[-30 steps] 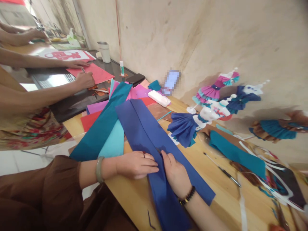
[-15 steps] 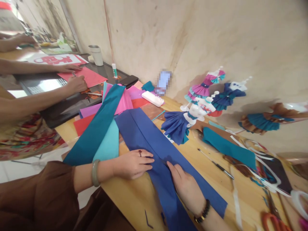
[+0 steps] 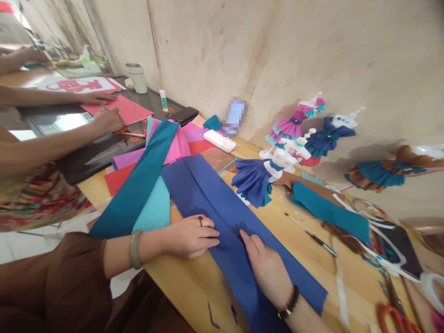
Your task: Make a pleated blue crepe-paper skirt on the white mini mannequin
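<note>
A long sheet of blue crepe-like paper (image 3: 204,194) lies diagonally across the wooden table, with a fold or cut line running lengthwise. My left hand (image 3: 189,237) rests on its near edge, palm down, fingers stretched out and lightly bent. To the right, my right hand (image 3: 267,266) is closed low over the line, its index finger pointing along it. Something dark shows at that fingertip, but what the fingers hold is hidden. Below this hand, the near strip of the paper hangs towards the table's front edge.
Teal paper (image 3: 138,185) and other coloured sheets lie left. Small dress forms in pleated skirts (image 3: 249,178) stand at the wall. A pen (image 3: 322,245), orange-handled scissors (image 3: 391,319) and white tape (image 3: 433,291) lie right. Another person's hand (image 3: 109,119) works on red paper (image 3: 133,110).
The view has shifted slightly. Both hands stay almost in place on the blue paper, and the near strip beside my right hand lies flatter.
</note>
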A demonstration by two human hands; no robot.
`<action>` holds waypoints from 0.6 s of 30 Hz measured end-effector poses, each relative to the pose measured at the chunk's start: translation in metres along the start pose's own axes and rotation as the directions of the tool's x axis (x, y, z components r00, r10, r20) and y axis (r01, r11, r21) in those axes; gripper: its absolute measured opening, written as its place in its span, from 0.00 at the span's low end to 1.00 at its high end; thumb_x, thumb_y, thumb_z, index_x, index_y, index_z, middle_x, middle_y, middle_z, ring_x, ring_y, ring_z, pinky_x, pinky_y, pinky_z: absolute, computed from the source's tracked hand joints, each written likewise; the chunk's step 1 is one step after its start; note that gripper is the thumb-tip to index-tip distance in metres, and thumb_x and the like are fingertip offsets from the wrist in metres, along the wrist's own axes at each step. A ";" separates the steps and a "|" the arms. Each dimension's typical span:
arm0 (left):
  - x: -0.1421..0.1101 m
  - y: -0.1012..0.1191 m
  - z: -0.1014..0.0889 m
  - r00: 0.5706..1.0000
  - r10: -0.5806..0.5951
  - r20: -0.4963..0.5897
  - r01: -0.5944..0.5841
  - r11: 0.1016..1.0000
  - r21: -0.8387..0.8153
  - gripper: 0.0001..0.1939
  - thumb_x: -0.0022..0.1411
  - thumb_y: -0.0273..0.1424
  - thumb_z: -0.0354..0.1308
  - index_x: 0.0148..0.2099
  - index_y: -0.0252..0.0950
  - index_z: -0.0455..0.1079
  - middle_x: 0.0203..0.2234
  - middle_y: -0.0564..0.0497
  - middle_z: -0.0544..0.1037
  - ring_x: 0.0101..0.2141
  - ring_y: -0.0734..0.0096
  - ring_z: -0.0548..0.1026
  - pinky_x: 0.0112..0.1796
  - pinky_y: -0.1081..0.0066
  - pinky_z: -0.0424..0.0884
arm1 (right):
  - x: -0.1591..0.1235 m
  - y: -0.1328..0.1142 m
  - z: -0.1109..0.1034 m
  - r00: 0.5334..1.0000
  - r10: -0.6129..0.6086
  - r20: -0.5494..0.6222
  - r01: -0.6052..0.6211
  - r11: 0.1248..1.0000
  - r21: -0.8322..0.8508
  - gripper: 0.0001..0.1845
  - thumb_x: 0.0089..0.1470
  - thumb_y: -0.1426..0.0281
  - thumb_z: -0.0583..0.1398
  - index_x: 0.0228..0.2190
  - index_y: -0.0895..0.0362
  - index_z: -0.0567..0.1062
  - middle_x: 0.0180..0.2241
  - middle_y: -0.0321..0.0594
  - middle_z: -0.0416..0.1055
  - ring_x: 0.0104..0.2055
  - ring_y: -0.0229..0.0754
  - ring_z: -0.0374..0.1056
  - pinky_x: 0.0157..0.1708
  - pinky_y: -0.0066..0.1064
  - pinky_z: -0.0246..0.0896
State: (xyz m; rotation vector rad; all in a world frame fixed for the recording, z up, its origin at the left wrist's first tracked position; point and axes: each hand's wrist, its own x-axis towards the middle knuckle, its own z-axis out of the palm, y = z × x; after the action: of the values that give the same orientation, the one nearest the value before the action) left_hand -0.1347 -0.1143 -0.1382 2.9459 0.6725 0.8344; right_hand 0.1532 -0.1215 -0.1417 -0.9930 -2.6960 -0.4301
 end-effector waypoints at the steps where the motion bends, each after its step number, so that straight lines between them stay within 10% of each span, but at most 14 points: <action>1: 0.000 0.000 0.000 1.000 0.000 0.009 0.000 1.000 -0.002 0.13 0.65 0.26 0.54 0.49 0.35 0.76 0.44 0.43 0.83 0.45 0.61 0.77 0.52 0.62 0.70 | 0.001 0.000 0.000 1.000 -0.003 0.001 0.003 1.000 -0.003 0.28 0.55 0.89 0.47 0.55 0.67 0.69 0.33 0.43 0.72 0.22 0.36 0.69 0.23 0.27 0.67; 18: 0.001 -0.001 -0.002 0.999 0.043 -0.014 -0.044 0.995 -0.088 0.13 0.64 0.24 0.54 0.47 0.34 0.76 0.44 0.43 0.83 0.44 0.61 0.77 0.51 0.63 0.71 | -0.001 0.001 0.005 1.000 0.001 -0.003 -0.001 0.999 0.043 0.30 0.56 0.89 0.45 0.57 0.66 0.66 0.35 0.44 0.73 0.23 0.37 0.70 0.25 0.27 0.69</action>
State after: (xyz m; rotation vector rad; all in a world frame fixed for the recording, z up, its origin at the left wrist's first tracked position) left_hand -0.1349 -0.1134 -0.1357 2.8889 0.5593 0.8616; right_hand 0.1540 -0.1199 -0.1465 -0.9813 -2.6901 -0.3713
